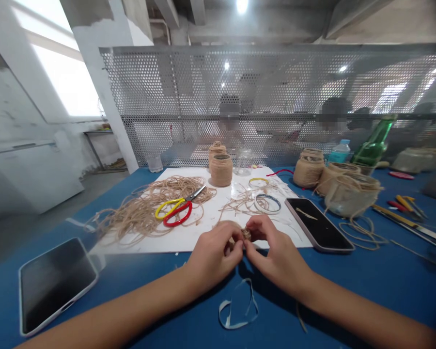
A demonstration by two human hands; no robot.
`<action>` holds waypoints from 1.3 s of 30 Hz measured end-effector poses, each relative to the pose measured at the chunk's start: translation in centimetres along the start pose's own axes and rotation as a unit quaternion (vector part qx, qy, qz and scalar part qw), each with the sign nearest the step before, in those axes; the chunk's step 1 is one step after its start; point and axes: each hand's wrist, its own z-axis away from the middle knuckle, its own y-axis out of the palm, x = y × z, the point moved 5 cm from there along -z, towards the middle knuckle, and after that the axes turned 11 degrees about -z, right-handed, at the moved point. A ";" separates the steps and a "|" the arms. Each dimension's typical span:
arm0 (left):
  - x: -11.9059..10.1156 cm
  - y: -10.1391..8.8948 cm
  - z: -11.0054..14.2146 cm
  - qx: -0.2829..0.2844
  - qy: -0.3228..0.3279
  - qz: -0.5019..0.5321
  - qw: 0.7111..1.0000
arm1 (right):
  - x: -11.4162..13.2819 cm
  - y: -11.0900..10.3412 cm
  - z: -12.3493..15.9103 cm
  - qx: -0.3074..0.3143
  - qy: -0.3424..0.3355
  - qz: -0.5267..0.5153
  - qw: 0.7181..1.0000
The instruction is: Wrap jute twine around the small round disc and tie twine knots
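Note:
My left hand (218,247) and my right hand (272,247) meet over the near edge of a white sheet (203,240). Thumb and fingers of both pinch a small piece of knotted brown twine (246,234) between them. Part of a rounded brown piece shows behind my left fingers; its shape is mostly hidden. Beyond my hands lie loose twine strands (236,206), a roll of tape (268,203) and a yellow ring (258,182). To the left, scissors with one yellow and one red handle (178,220) rest on a heap of twine (138,213).
Twine-wrapped jars (221,170) stand at the back, with more jars (352,194) and a green bottle (372,140) at right. One phone (319,225) lies right, another (58,286) left. A pale strip (240,322) curls near me. A perforated metal screen (189,92) borders the table.

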 end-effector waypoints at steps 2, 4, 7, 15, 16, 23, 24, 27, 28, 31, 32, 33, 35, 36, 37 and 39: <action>-0.1 0.0 0.0 0.004 0.004 0.000 1.000 | 0.1 0.0 -0.1 0.004 0.001 0.004 1.000; -0.1 0.0 0.0 0.008 0.011 -0.001 1.000 | 0.1 0.1 -0.1 0.008 0.000 0.009 1.000; -0.1 0.0 0.0 0.009 0.016 -0.006 1.000 | 0.0 0.1 0.0 0.009 -0.003 0.013 1.000; 0.0 0.0 -0.1 0.004 -0.023 -0.024 0.999 | -0.1 0.4 0.1 0.016 0.002 0.000 1.000; 0.0 0.0 -0.1 0.002 -0.029 -0.023 0.999 | 0.0 0.4 0.1 0.018 0.007 -0.015 1.000; -0.2 0.1 0.0 0.001 -0.018 -0.017 1.000 | 0.3 0.5 -0.1 0.022 0.042 -0.108 0.993; -0.2 0.2 0.0 0.005 -0.017 -0.018 1.000 | 0.2 0.5 -0.2 0.019 0.045 -0.108 0.993; -0.5 0.2 -0.1 0.013 -0.005 -0.025 1.000 | 0.2 0.5 -0.2 0.010 0.053 -0.108 0.993; -0.6 0.2 -0.1 0.014 0.002 -0.028 1.000 | 0.2 0.5 -0.2 0.006 0.055 -0.111 0.992; -0.8 0.1 -0.1 0.010 0.025 -0.043 0.999 | 0.3 0.5 -0.1 -0.003 0.062 -0.126 0.990; -0.9 0.2 -0.1 0.010 0.032 -0.051 0.998 | 0.3 0.5 0.0 -0.004 0.066 -0.134 0.989; -0.9 0.2 0.0 0.010 0.041 -0.061 0.997 | 0.3 0.5 0.0 -0.005 0.071 -0.143 0.987; -1.0 0.3 0.0 0.009 0.060 -0.085 0.995 | 0.3 0.7 0.1 -0.003 0.083 -0.167 0.983; -1.1 0.4 0.0 0.007 0.068 -0.099 0.993 | 0.2 0.7 0.1 -0.003 0.090 -0.178 0.980; -1.1 0.4 0.0 0.003 0.076 -0.113 0.991 | 0.2 0.8 0.1 -0.003 0.098 -0.188 0.977; -1.1 0.4 -0.1 -0.010 0.090 -0.141 0.986 | 0.0 1.0 0.1 -0.005 0.109 -0.200 0.974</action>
